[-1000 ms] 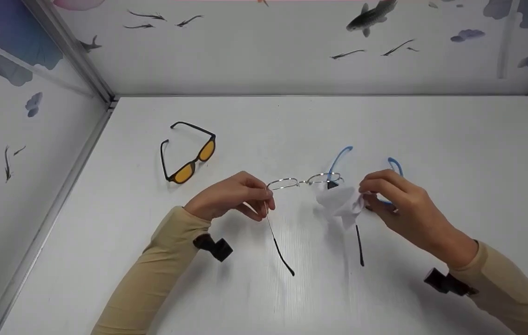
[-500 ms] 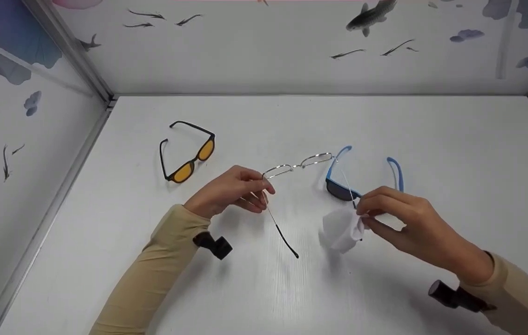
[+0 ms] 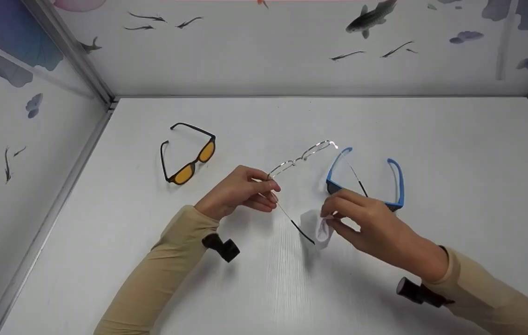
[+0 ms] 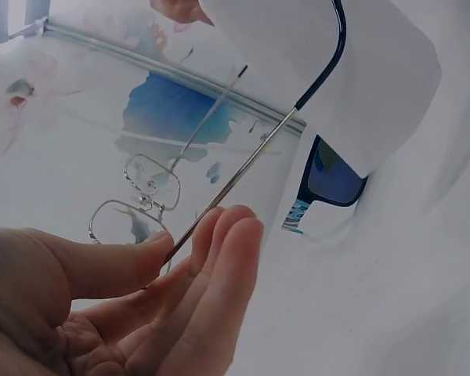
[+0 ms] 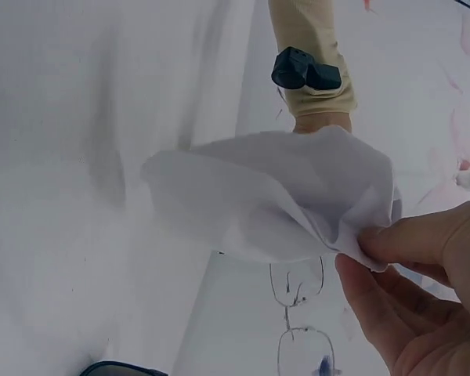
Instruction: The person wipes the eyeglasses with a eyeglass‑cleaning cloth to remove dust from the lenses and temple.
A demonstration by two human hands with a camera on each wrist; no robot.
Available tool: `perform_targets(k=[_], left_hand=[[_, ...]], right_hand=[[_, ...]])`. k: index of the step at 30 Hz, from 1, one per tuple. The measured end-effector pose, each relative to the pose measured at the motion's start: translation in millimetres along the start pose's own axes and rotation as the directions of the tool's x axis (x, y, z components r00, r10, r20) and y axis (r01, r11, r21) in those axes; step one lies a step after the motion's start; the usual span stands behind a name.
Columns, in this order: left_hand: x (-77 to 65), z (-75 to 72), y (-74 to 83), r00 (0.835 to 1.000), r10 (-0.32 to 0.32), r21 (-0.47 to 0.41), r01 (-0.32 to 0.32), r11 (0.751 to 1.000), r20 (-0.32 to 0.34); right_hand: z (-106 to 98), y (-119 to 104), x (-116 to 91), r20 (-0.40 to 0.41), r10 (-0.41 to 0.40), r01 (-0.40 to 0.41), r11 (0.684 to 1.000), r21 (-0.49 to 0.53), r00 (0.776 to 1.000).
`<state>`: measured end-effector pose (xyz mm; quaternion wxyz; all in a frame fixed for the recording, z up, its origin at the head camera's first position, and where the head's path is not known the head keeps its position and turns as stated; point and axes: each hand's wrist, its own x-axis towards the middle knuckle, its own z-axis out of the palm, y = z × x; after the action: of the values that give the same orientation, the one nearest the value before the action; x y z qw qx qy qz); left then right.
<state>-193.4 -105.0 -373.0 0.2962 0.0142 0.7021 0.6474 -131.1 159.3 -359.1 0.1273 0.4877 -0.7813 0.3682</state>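
My left hand (image 3: 245, 191) pinches a pair of thin metal-framed eyeglasses (image 3: 305, 158) by one temple near its hinge, as the left wrist view also shows. The frame tilts up to the right above the table, both temples unfolded. Between thumb and fingertips my right hand (image 3: 368, 228) pinches a crumpled white cloth (image 5: 243, 196), close to the black tip of the held temple. In the right wrist view the cloth hides part of the left hand. Blue-framed sunglasses (image 3: 401, 184) lie on the table behind the right hand, which covers part of their front.
Black-framed glasses with orange lenses (image 3: 184, 174) lie unfolded on the white table (image 3: 254, 121) at the left. Printed white panels stand along the back (image 3: 245, 56) and left side. A small black camera is strapped to each wrist.
The right hand with the cloth has moved from the far temple, down and left to the near temple's tip. The eyeglasses have tilted, their far end rising in view.
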Motion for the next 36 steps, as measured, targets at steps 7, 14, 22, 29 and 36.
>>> perform_targets(k=[7,14,22,29,36], left_hand=[[2.2,11.1,0.9,1.0,0.03,-0.036,-0.03,0.999,-0.008],[3.6,21.8,-3.1,0.998,0.05,-0.06,-0.049,0.997,0.029],[2.2,31.5,-2.8,0.997,0.076,-0.056,-0.074,0.996,0.03],[0.5,35.8,-4.7,0.995,0.067,-0.055,-0.063,0.996,0.07],[0.7,35.4,-5.7,0.997,0.064,-0.033,-0.062,0.998,0.052]], right_hand=[[16,6,9,0.029,0.081,-0.083,0.996,0.041,0.996],[26,14,20,-0.079,0.185,-0.171,0.973,0.152,0.98],[29,20,30,-0.193,0.203,-0.176,0.974,0.144,0.96],[32,27,31,-0.204,0.193,-0.164,0.975,0.153,0.96],[31,29,19,-0.071,0.11,-0.09,0.966,0.242,0.991]])
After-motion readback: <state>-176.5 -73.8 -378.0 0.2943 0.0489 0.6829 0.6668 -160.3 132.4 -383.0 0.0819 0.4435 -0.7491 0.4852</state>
